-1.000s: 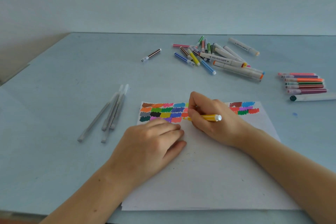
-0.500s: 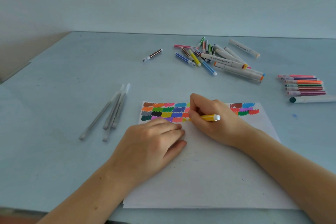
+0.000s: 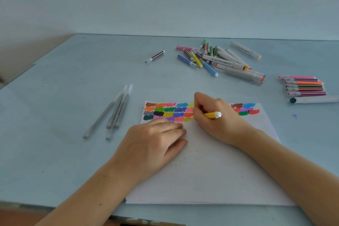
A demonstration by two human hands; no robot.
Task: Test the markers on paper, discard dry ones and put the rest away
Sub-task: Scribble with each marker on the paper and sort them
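Note:
A white sheet of paper (image 3: 211, 176) lies on the blue table, its top strip filled with rows of coloured scribble patches (image 3: 165, 112). My right hand (image 3: 218, 121) grips a yellow marker (image 3: 212, 115) with its tip down on the paper by a small yellow patch. My left hand (image 3: 154, 145) lies flat on the sheet, fingers straight, pressing it down. A loose pile of markers (image 3: 220, 60) sits at the back. A neat row of markers (image 3: 304, 86) lies at the right.
Several grey pens (image 3: 114, 112) lie to the left of the paper. A single brown marker (image 3: 155, 57) lies apart from the pile. A thick white marker with a dark green cap (image 3: 311, 99) lies below the right row. The table's near edge (image 3: 165, 214) runs under my arms.
My right hand has made small strokes with the yellow marker at the same spot, and yellow ink now shows there. My left hand has stayed put.

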